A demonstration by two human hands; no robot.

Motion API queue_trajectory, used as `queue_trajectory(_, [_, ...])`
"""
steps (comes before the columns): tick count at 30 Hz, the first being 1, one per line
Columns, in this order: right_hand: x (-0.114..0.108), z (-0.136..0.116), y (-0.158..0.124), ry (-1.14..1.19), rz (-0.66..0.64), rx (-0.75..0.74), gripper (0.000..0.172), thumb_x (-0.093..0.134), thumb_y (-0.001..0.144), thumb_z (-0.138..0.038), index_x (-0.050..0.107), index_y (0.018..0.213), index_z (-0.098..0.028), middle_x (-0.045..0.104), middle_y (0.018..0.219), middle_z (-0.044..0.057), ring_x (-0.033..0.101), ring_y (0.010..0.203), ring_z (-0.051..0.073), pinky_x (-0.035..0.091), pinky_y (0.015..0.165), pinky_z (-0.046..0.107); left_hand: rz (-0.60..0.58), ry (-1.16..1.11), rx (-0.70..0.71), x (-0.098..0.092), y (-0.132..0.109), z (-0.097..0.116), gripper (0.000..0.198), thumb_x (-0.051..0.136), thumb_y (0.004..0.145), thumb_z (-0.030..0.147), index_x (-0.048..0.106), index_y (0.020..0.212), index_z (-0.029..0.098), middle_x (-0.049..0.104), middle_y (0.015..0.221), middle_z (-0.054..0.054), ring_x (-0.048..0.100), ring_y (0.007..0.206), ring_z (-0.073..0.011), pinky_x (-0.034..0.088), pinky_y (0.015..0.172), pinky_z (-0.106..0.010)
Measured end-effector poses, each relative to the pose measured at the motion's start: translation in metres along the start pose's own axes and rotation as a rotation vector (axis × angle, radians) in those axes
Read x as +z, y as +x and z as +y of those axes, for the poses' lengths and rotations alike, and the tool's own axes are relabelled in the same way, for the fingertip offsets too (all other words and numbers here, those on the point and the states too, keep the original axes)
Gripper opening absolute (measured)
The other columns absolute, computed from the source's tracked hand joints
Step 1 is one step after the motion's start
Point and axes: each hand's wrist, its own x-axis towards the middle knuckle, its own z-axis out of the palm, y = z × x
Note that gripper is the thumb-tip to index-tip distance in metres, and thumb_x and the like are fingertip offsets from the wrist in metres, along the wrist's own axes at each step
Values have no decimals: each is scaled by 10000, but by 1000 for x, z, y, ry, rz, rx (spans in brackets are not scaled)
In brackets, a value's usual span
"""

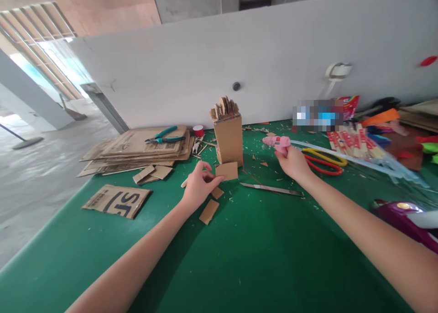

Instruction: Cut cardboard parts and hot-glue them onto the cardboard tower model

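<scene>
Between the fingertips of my left hand (200,185) is a small cardboard rectangle (227,171), held up in front of a tall cardboard box (230,142). Wavy-edged cardboard pieces (224,107) stick up from the box's top. Two small cardboard pieces lie just below that hand, the nearer one (209,212) flat on the table. My right hand (294,161) is wrapped round a pink hot glue gun (278,143), its nozzle pointing left toward the box. A long clear glue stick (321,153) trails from its back. A slim metal blade (272,189) lies between my hands.
Stacked cardboard sheets (130,144) with teal-handled pliers (166,135) on top sit at the left. A printed cardboard piece (117,200) lies nearer. Red-and-yellow-handled scissors (325,161), packets (356,142) and a purple device (407,217) are at right. A white partition (178,71) stands behind the green table (232,267).
</scene>
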Motion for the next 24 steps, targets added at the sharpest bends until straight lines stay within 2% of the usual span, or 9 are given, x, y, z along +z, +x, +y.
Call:
queue_trajectory(6, [0,-4,10,-123,-35,68,325,436,848,-269,604,1068,-98,680,933,171,638,890,294,446,748,353,-11,29,81,3,-1,-2,178,662,739,319,526,753,206,627,683,36,615,645,-122,459,593,-225])
queue_trajectory(10, [-8,-9,3,-223,-79,67,329,404,872,-314,630,969,-96,680,858,170,646,817,296,445,682,345,2,68,88,3,-2,1,158,660,745,306,537,750,208,639,700,28,619,658,-127,468,591,-225])
queue_trajectory(15, [-40,-20,-28,-404,-59,1,457,459,834,-399,598,965,17,635,876,279,608,860,401,421,656,409,8,97,88,3,-2,4,116,626,772,285,534,764,215,666,728,23,639,702,-142,469,590,-230])
queue_trajectory(18, [-63,-32,-43,-616,-77,-6,442,386,868,-423,625,872,-52,629,680,190,613,624,325,365,492,351,-4,138,101,2,-2,4,77,597,794,271,538,794,222,670,726,27,638,691,-144,464,593,-236])
queue_trajectory(21, [-70,-49,-48,-472,-138,-95,466,351,875,-515,636,905,-147,639,673,104,602,584,249,326,458,303,-45,221,147,4,-4,6,58,558,827,272,553,798,221,662,702,25,619,647,-143,448,591,-245])
queue_trajectory(24, [-52,-67,-49,-119,-317,-161,543,382,832,-632,628,1010,-182,672,882,96,612,651,194,369,492,281,-68,350,217,7,-5,8,86,529,853,261,587,807,218,646,662,21,588,606,-143,420,595,-256])
